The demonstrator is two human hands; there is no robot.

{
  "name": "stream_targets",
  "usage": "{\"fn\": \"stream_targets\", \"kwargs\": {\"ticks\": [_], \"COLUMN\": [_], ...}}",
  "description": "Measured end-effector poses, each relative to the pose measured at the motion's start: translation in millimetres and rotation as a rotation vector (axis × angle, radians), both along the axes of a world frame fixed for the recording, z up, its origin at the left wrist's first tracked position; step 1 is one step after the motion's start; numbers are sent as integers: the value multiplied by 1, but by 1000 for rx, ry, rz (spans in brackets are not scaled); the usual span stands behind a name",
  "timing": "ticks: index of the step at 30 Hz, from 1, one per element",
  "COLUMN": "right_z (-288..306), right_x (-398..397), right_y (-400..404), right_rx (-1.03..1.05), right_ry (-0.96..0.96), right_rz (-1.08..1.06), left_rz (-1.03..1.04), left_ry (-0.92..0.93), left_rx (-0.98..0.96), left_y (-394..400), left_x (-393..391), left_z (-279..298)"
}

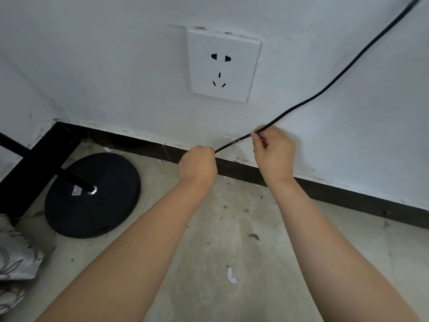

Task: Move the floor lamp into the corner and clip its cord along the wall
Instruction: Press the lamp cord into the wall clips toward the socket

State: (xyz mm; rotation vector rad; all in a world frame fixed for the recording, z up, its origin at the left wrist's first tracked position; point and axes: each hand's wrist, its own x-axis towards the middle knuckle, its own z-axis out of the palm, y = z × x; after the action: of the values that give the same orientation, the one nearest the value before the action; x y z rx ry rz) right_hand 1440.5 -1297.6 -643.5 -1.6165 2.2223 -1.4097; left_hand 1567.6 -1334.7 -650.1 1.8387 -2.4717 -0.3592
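Note:
The floor lamp's round black base [92, 196] sits on the concrete floor in the corner at the left, its black pole [74, 181] leaning up out of view. A thin black cord [325, 89] runs from the top right down along the white wall to my hands. My right hand [274, 152] pinches the cord just above the dark skirting. My left hand [198, 163] is closed on the cord's lower stretch, a short taut piece spanning between the two hands. No clip is visible.
A white wall socket [222, 66] sits on the wall above my hands, nothing plugged in. Dark skirting board [348, 196] runs along the wall's foot. A patterned grey cushion [16, 259] lies at the lower left. A white paper scrap [231, 276] lies on the floor.

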Motion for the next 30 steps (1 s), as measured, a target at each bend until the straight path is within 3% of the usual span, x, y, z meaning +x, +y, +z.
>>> {"fn": "stream_targets", "kwargs": {"ticks": [7, 13, 18, 23, 27, 30], "right_z": [-4, -7, -2, 4, 8, 8], "right_x": [-14, -25, -29, -28, -22, -21], "right_y": [13, 27, 30, 28, 29, 30], "right_rx": [53, 139, 221, 287, 297, 321], "right_ry": [-28, -171, -261, -648, -721, -737], "right_rz": [-40, -222, -273, -352, -308, -281], "left_rz": [-47, -47, 61, 77, -3, -175], "left_ry": [42, 277, 445, 539, 537, 530], "left_rx": [-79, -213, -168, -170, -291, -486], "left_y": [-12, -15, -12, -5, -1, -3], "left_x": [5, 1, -8, 1, 11, 17], "left_z": [-3, 8, 11, 6, 16, 34]}}
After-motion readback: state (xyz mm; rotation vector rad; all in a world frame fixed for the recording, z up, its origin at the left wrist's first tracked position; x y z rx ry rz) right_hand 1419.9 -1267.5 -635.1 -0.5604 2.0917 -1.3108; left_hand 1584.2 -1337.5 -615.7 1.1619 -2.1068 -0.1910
